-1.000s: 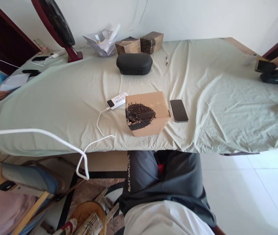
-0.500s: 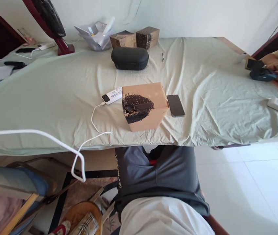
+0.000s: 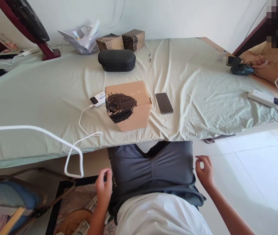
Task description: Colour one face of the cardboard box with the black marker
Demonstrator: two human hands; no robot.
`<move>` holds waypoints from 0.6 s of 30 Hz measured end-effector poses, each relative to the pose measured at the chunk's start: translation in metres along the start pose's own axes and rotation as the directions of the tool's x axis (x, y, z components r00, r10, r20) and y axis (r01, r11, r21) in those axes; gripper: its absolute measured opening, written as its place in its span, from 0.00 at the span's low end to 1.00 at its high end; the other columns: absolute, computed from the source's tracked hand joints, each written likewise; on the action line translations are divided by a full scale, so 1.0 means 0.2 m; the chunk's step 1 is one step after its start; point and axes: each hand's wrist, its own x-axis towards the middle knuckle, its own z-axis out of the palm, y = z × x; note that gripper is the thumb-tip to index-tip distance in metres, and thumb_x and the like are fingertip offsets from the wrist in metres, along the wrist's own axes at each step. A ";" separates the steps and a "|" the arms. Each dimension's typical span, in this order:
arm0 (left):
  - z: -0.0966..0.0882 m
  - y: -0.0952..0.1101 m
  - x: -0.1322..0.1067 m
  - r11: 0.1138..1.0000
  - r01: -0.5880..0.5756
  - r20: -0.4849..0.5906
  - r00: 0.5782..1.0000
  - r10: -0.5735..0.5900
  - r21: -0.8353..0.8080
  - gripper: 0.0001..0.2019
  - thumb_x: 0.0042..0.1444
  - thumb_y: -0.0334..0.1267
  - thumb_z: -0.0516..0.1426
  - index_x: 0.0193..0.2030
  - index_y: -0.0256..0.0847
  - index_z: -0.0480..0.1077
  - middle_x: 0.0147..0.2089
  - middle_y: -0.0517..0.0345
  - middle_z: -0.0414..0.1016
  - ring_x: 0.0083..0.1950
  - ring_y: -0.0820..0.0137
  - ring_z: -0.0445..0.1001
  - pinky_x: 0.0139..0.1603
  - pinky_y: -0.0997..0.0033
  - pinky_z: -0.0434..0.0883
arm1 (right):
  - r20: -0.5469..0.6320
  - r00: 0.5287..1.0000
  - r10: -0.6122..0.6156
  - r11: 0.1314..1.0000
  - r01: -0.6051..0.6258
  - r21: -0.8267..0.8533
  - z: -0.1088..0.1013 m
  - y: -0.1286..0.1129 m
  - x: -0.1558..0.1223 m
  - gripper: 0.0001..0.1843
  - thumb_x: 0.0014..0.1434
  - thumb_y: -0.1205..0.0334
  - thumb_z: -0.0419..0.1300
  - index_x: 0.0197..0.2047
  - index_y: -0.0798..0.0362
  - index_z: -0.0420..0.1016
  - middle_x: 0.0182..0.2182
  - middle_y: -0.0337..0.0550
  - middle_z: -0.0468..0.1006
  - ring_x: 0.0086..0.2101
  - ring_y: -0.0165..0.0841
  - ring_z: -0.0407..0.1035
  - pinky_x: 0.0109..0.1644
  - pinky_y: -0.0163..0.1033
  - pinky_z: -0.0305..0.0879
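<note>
Beside my left thigh hangs my left hand (image 3: 104, 184), fingers loosely bent and a gap showing between thumb and forefinger; nothing is in it. My right hand (image 3: 204, 170) is off my right thigh, loosely curled, with floor visible between its thumb and fingers, and it too holds nothing. Both are below the table edge, apart from everything on it. Nearest on the table stands a cardboard box (image 3: 139, 116) with a black scribbled patch on its left corner. A smartphone (image 3: 164, 103) lies to its right. A white power bank (image 3: 97, 99) with a cable is partly hidden behind its left side.
Toward the back of the cloth-covered table (image 3: 62, 85) are a black zip case (image 3: 116, 60), two small cardboard boxes (image 3: 133, 39), a pen (image 3: 150, 57), a plastic basket (image 3: 86, 45) and a fan (image 3: 31, 29). At right, another person's hands (image 3: 258, 65) rest by a dark device (image 3: 241, 68).
Both my hands have come into view beside my thighs. The view has turned to the right, so the table things appear farther left and more of the other person shows.
</note>
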 end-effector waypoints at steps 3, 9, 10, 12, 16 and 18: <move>0.11 0.23 0.25 0.868 -0.467 -0.008 0.881 0.473 -0.166 0.16 0.61 0.48 0.65 0.52 0.50 0.69 0.49 0.51 0.77 0.50 0.57 0.79 0.55 0.50 0.78 | -0.106 0.992 -0.063 0.989 0.076 0.130 0.04 -0.23 0.26 0.05 0.64 0.60 0.57 0.38 0.42 0.75 0.33 0.46 0.79 0.37 0.47 0.77 0.43 0.56 0.75; 0.35 0.61 0.84 0.642 -0.662 -0.257 0.746 0.615 -0.385 0.53 0.48 0.65 0.70 0.73 0.54 0.47 0.79 0.37 0.51 0.80 0.49 0.58 0.77 0.40 0.62 | 0.146 0.950 -0.276 0.882 0.191 0.430 0.47 -0.82 0.90 0.12 0.68 0.59 0.52 0.42 0.48 0.77 0.41 0.49 0.84 0.44 0.44 0.78 0.53 0.50 0.73; 0.38 0.64 0.92 0.650 -0.602 -0.179 0.782 0.597 -0.465 0.59 0.45 0.69 0.70 0.75 0.54 0.43 0.79 0.37 0.53 0.81 0.48 0.57 0.79 0.41 0.60 | 0.196 0.939 -0.284 0.897 0.188 0.401 0.57 -0.89 1.00 0.13 0.68 0.61 0.51 0.46 0.49 0.77 0.44 0.50 0.85 0.47 0.44 0.77 0.56 0.51 0.72; 0.43 0.66 1.04 0.693 -0.431 0.004 0.848 0.530 -0.578 0.69 0.34 0.75 0.71 0.77 0.52 0.43 0.76 0.35 0.60 0.80 0.46 0.61 0.78 0.43 0.60 | 0.322 0.901 -0.292 0.942 0.211 0.262 0.74 -1.01 1.16 0.20 0.67 0.64 0.52 0.58 0.54 0.76 0.54 0.57 0.83 0.57 0.49 0.72 0.64 0.55 0.67; 0.52 0.65 1.11 0.811 -0.136 0.241 0.915 0.323 -0.569 0.67 0.26 0.73 0.74 0.73 0.43 0.60 0.62 0.37 0.77 0.68 0.41 0.75 0.75 0.36 0.65 | 0.529 0.829 -0.182 0.967 0.249 -0.059 0.98 -1.14 1.36 0.28 0.69 0.62 0.54 0.69 0.62 0.66 0.67 0.72 0.71 0.65 0.64 0.61 0.67 0.68 0.57; 0.55 0.64 1.10 0.830 -0.113 0.261 0.919 0.297 -0.546 0.63 0.27 0.70 0.75 0.70 0.40 0.65 0.57 0.39 0.81 0.63 0.42 0.79 0.73 0.34 0.68 | 0.544 0.824 -0.157 0.966 0.243 -0.088 1.04 -1.16 1.39 0.24 0.70 0.64 0.52 0.66 0.62 0.68 0.65 0.74 0.71 0.64 0.63 0.62 0.66 0.67 0.58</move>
